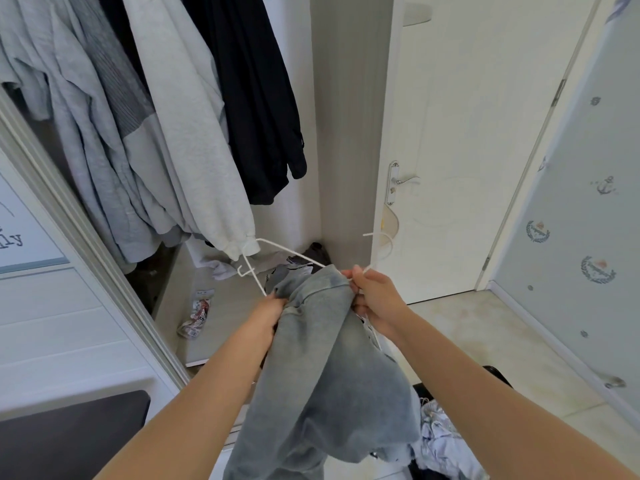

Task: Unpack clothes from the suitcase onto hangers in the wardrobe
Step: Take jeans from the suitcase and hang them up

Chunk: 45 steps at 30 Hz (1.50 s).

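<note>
A faded grey-blue garment (325,368) hangs from both my hands in front of the open wardrobe (346,133). My left hand (268,315) grips the garment's upper edge together with one arm of a white wire hanger (287,252). My right hand (375,301) pinches the hanger near its neck along with the garment's top; the hook curls up to the right of it. The hanger's far shoulder sticks out bare above the cloth. The open suitcase (498,374) lies at the bottom right with pale clothes (440,441) in it.
Grey, white and black garments (194,126) hang in the wardrobe. Loose clothes and a crumpled packet (197,318) lie on its floor. A white door with a lever handle (405,181) stands on the right, a patterned wall beyond it, and white furniture on the left.
</note>
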Tool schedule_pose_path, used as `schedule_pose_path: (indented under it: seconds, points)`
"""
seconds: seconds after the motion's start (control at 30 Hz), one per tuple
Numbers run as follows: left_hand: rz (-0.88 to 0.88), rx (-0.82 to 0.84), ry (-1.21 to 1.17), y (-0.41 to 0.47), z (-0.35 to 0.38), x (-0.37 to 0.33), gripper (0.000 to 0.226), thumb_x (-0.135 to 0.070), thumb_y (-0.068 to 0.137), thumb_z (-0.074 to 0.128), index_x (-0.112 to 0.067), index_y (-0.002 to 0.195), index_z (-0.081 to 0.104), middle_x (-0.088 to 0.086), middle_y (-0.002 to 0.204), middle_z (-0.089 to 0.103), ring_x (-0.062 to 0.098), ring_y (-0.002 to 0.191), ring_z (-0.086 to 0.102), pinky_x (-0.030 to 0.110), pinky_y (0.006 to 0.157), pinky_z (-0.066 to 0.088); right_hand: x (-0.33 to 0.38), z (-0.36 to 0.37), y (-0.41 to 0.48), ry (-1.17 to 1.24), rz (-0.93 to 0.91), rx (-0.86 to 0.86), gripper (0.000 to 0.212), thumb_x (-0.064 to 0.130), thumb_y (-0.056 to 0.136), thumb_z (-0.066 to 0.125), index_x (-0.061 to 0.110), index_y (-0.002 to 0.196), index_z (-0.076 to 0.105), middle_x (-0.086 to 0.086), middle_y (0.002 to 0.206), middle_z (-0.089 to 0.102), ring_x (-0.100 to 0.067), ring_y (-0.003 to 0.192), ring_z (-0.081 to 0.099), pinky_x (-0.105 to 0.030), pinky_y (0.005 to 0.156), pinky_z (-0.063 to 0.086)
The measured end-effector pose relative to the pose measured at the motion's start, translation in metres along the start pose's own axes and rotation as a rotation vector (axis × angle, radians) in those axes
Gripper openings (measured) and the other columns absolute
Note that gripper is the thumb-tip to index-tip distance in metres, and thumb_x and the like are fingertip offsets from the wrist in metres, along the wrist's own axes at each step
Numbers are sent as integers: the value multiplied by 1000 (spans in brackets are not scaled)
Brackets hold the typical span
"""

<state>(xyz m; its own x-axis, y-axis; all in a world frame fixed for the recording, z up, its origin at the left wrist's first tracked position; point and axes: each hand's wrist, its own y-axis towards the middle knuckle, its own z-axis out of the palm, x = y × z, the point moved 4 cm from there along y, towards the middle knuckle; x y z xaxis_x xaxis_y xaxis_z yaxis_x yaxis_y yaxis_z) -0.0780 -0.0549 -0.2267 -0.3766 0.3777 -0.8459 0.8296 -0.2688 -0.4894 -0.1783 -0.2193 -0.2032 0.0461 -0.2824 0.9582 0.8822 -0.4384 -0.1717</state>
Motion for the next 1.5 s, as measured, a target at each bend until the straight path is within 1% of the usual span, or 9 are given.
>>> schedule_pose_path:
  seconds: [0.1, 0.27, 0.37, 0.47, 0.57, 0.83, 1.17, 1.4, 1.5]
  points:
    - [-90, -2, -96, -2, 2, 9, 26, -20, 93, 59, -1, 111, 62, 14, 96, 66, 27, 84, 62, 33, 70, 52, 7, -5, 5, -279, -114, -119, 40, 22, 101, 43, 14, 70, 66, 4, 53, 44, -6, 42, 33, -16, 39, 26]
    - [120, -150, -152, 2, -29, -12, 37, -44, 81, 71, -10, 94, 69, 10, 90, 70, 25, 88, 65, 41, 92, 52, 18, -44, 20, -432, -133, -295, 34, 21, 99, 44, -1, 86, 67, -1, 60, 48, -7, 43, 35, -14, 39, 27]
    - [3, 182, 106, -8, -29, -18, 77, -77, 55, 74, -20, 107, 68, 3, 104, 72, 20, 99, 68, 40, 97, 50, 18, -60, 23, -297, -50, -301, 29, 22, 101, 44, 4, 91, 65, -2, 62, 44, -4, 35, 30, -15, 33, 23]
    - [-90, 467, 394, -29, -19, -13, 85, -53, 53, 90, -19, 125, 58, 3, 116, 70, 21, 106, 67, 40, 96, 51, 17, -64, 23, -216, 22, -256, 29, 25, 101, 45, 3, 97, 63, -3, 63, 42, -8, 39, 25, -17, 34, 18]
    - [-14, 500, 147, -47, -6, -28, 57, -27, 69, 79, -6, 120, 62, 9, 108, 73, 20, 96, 70, 32, 84, 56, 13, -62, 19, -282, 7, -177, 30, 25, 101, 44, 5, 96, 65, -1, 64, 43, -10, 45, 26, -18, 37, 20]
    - [-47, 128, -421, -41, -14, -59, 27, -28, 82, 73, -9, 102, 68, 10, 102, 71, 26, 92, 65, 39, 75, 51, 1, -59, 2, -458, 37, -19, 29, 26, 100, 46, 8, 91, 67, -1, 65, 49, -11, 54, 38, -19, 48, 28]
    - [89, 457, -191, -73, 6, -66, 17, 1, 81, 64, -7, 87, 78, 11, 99, 74, 22, 88, 72, 36, 76, 58, 19, -31, 7, -133, -57, -49, 33, 28, 101, 44, 8, 94, 69, -7, 79, 62, -12, 60, 53, -17, 51, 41]
    - [195, 316, -176, -67, -6, -87, 19, 3, 83, 61, -3, 100, 67, 13, 92, 73, 23, 79, 72, 34, 69, 58, 50, -4, 6, 322, -118, 104, 31, 25, 104, 35, 6, 99, 60, 5, 57, 41, -2, 39, 27, -13, 37, 25]
    - [164, 277, 18, -59, -18, -78, 30, 0, 83, 67, -4, 111, 61, 15, 103, 72, 24, 90, 71, 34, 74, 58, 86, -9, 11, 143, -151, 111, 29, 25, 104, 37, 11, 91, 59, 6, 58, 42, -3, 38, 24, -14, 34, 21]
